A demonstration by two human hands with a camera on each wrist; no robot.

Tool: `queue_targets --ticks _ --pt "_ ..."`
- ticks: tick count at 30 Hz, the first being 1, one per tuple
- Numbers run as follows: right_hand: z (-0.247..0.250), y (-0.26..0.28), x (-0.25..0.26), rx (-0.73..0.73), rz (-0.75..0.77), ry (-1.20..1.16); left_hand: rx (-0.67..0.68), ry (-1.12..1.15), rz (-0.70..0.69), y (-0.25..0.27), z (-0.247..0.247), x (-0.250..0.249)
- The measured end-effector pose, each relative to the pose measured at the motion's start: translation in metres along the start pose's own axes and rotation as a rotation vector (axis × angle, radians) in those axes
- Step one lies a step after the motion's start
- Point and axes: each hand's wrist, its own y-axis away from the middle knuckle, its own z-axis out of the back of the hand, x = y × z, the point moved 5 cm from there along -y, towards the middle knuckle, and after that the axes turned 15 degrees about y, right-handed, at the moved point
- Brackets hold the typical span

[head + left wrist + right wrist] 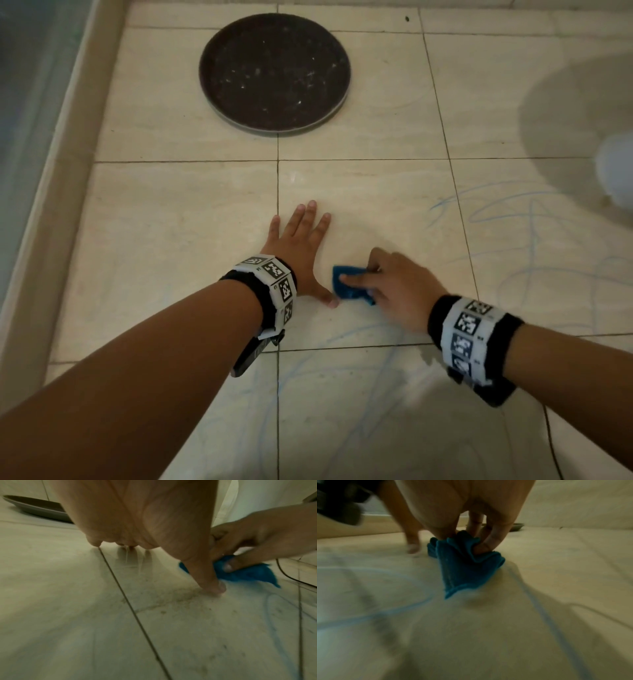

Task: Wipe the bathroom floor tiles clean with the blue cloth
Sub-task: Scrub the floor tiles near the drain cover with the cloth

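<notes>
Blue cloth (349,286) bunched in the gripping right hand (397,287), blue scribbles (513,212) lying right; left hand (298,246) flat, fingers spread.

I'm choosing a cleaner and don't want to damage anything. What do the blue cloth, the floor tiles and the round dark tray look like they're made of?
Blue cloth: soft fabric, likely microfibre or terry; fuzzy nap, limp folds. Floor tiles: glazed ceramic or polished stone look; beige veining, slight sheen, dark grout lines. Round dark tray: matte brown top speckled white, paler rim; plastic or metal, unclear.
</notes>
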Motion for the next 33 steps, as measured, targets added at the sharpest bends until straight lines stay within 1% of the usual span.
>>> queue_targets --ticks 1,3,4,5,6,7,8,9,10,11,12,14,16,17,18,19,21,22,23,24,25,27,28,29,30,31,32,33 --pt "-0.001 -0.007 -0.017 0.011 -0.108 -0.051 -0.009 0.013 -0.003 0.003 -0.001 0.002" --pt "0.0 -0.013 -0.048 -0.041 -0.332 -0.099 -0.013 0.021 -0.011 0.012 -0.005 0.006" --pt "-0.001 -0.011 -0.051 -0.066 -0.399 -0.099 -0.006 0.015 -0.016 0.016 -0.008 0.008" --pt "0.0 -0.007 -0.043 -0.065 -0.394 -0.067 0.005 0.004 -0.019 0.021 -0.011 0.012" --pt "-0.004 -0.003 -0.026 -0.019 -0.324 -0.035 0.013 -0.004 -0.025 0.025 -0.014 0.015" --pt "-0.009 0.004 -0.003 0.011 -0.203 -0.023 0.02 -0.008 -0.031 0.03 -0.016 0.019" --pt "-0.01 0.013 0.023 -0.005 -0.061 -0.03 0.027 -0.012 -0.034 0.033 -0.017 0.023" --pt "-0.01 0.024 0.045 0.016 0.061 -0.068 0.036 -0.019 -0.035 0.037 -0.019 0.027" --pt "-0.012 0.031 0.059 0.033 0.157 -0.089 0.051 -0.033 -0.034 0.039 -0.02 0.03" --pt "-0.013 0.031 0.062 0.04 0.22 -0.068 0.066 -0.055 -0.035 0.041 -0.021 0.033" --pt "-0.016 0.025 0.055 0.069 0.22 -0.045 0.076 -0.08 -0.038 0.041 -0.021 0.035" --pt "-0.011 0.006 0.028 0.077 0.053 -0.056 0.081 -0.109 -0.044 0.04 -0.021 0.036" --pt "-0.004 -0.007 0.011 -0.001 -0.11 -0.026 0.085 -0.107 -0.04 0.04 -0.02 0.035" --pt "-0.001 -0.008 0.014 -0.04 -0.135 -0.033 0.083 -0.106 -0.038 0.04 -0.02 0.035" --pt "-0.002 -0.004 0.025 -0.055 -0.079 -0.062 0.078 -0.105 -0.038 0.04 -0.021 0.036" --pt "-0.008 0.003 0.039 -0.028 0.017 -0.102 0.074 -0.103 -0.04 0.04 -0.021 0.036" --pt "-0.015 0.024 0.073 0.073 0.264 -0.14 0.071 -0.095 -0.043 0.04 -0.021 0.036" --pt "-0.018 0.031 0.081 0.106 0.358 -0.116 0.075 -0.094 -0.042 0.04 -0.021 0.036" --pt "-0.017 0.031 0.08 0.132 0.366 -0.126 0.082 -0.093 -0.04 0.04 -0.021 0.036" --pt "-0.013 0.024 0.071 0.172 0.296 -0.149 0.083 -0.091 -0.038 0.04 -0.021 0.036" --pt "-0.011 0.014 0.056 0.136 0.22 -0.159 0.078 -0.091 -0.038 0.04 -0.021 0.036" --pt "-0.007 -0.01 0.022 -0.009 0.021 -0.152 0.073 -0.089 -0.038 0.04 -0.02 0.036" --pt "-0.009 -0.015 0.006 -0.025 -0.1 -0.104 0.075 -0.086 -0.036 0.04 -0.021 0.036" --pt "-0.009 -0.015 -0.003 -0.054 -0.189 -0.085 0.076 -0.081 -0.032 0.039 -0.021 0.037" --pt "-0.008 -0.009 -0.001 -0.058 -0.202 -0.088 0.076 -0.07 -0.029 0.039 -0.021 0.036" --pt "-0.012 -0.001 0.009 -0.022 -0.133 -0.095 0.075 -0.049 -0.027 0.039 -0.02 0.035" --pt "-0.016 0.008 0.026 0.026 -0.012 -0.083 0.068 -0.021 -0.024 0.039 -0.019 0.032" --pt "-0.019 0.02 0.045 0.043 0.126 -0.083 0.054 0.009 -0.019 0.039 -0.018 0.03"
